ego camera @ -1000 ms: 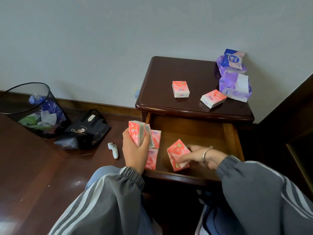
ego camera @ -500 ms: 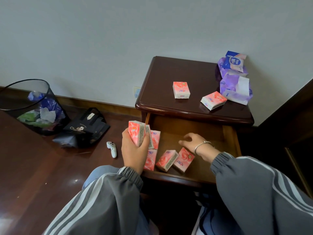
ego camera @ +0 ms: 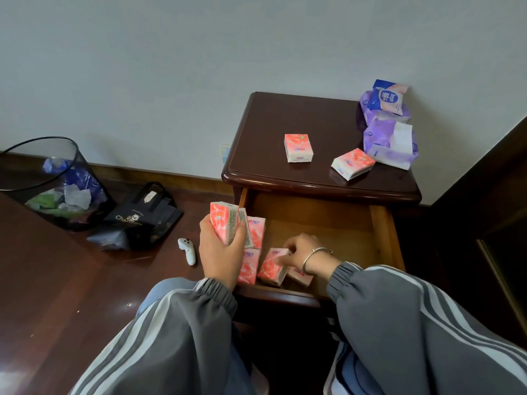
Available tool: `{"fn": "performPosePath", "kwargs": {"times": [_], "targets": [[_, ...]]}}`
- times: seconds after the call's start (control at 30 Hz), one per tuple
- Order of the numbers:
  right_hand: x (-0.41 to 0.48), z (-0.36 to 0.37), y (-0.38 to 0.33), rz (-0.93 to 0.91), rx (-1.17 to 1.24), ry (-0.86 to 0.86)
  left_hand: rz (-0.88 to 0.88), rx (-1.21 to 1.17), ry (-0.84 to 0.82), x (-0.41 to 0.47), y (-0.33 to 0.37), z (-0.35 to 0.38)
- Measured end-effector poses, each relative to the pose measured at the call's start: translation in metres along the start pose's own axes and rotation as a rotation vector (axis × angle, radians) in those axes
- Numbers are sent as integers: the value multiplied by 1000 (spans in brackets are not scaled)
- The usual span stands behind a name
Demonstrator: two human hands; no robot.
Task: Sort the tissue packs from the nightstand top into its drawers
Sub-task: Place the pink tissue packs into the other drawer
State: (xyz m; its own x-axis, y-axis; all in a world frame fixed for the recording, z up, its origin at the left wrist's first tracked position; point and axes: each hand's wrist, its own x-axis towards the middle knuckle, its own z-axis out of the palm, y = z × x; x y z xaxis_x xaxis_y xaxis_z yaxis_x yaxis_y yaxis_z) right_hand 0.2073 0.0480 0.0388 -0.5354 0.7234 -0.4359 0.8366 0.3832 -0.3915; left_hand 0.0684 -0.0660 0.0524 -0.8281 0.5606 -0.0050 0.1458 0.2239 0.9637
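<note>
We face a pale grey plaster wall [ego camera: 142, 67] above a dark glossy wooden floor [ego camera: 71, 295]. At one o'clock stands the dark brown wooden nightstand; its tabletop [ego camera: 285, 115] carries two loose pink film-wrapped tissue packs [ego camera: 298, 148], one near the centre and one toward four o'clock. Soft purple tissue packs [ego camera: 382, 138] are heaped at its two o'clock corner. The light-wood top drawer [ego camera: 328, 218] stands pulled open toward us. At nine o'clock sits a black mesh wastebasket [ego camera: 17, 172]. A black paper bag [ego camera: 142, 215] lies at its four o'clock, near a small white controller [ego camera: 188, 250].

Our left hand [ego camera: 221, 252] grasps an upright stack of pink packs [ego camera: 224, 225] at the drawer's nine o'clock edge. Our right hand [ego camera: 302, 252] pinches the upper edge of a tilted pink pack [ego camera: 271, 266] at the drawer's front. More pink packs [ego camera: 255, 232] lie flat along the drawer's left side.

We judge these packs light and squashy, with slick film. We would grip across the short sides with a firm thumb, because a held stack may slide apart.
</note>
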Motion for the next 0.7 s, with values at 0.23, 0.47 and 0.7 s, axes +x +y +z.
{"fn": "performPosePath", "kwargs": {"times": [0.23,0.47,0.7], "targets": [[3,8,10,-145,-49,-124,7,19,4,0,-1,1],[-6,-23,43,22,14,-138,16,14,7,0,1,1],[-9,-13,44,106,56,-176,15,12,8,-2,1,1]]}}
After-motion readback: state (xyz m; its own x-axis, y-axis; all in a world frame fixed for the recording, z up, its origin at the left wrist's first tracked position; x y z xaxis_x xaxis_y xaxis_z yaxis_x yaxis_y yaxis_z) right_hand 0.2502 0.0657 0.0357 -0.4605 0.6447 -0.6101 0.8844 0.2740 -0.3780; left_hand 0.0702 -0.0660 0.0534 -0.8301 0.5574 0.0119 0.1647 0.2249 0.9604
